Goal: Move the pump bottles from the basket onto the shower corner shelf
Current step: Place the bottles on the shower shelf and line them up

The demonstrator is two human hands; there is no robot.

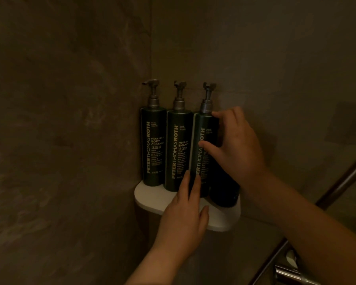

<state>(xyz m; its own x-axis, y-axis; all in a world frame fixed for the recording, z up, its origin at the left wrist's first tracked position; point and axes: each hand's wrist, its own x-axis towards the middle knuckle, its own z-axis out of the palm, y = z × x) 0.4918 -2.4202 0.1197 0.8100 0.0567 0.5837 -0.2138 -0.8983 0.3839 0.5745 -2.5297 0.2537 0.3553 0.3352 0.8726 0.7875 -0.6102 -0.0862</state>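
Now R hand [237, 150] grips 3rd bottle [196, 157] upright.

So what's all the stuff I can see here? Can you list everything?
body cleanser bottle: one, dark green, left end of the shelf.
shampoo bottle: one, dark green, middle.
third pump bottle: one, dark green, right end; label partly covered.
corner shelf: one, white, in the wall corner.
walls: two, brown, meeting behind the bottles.
metal rail: one, silver, far right.
chrome fitting: one, bottom right.
left hand: straight fingers touching the third pump bottle low down.
right hand: gripping it higher up.
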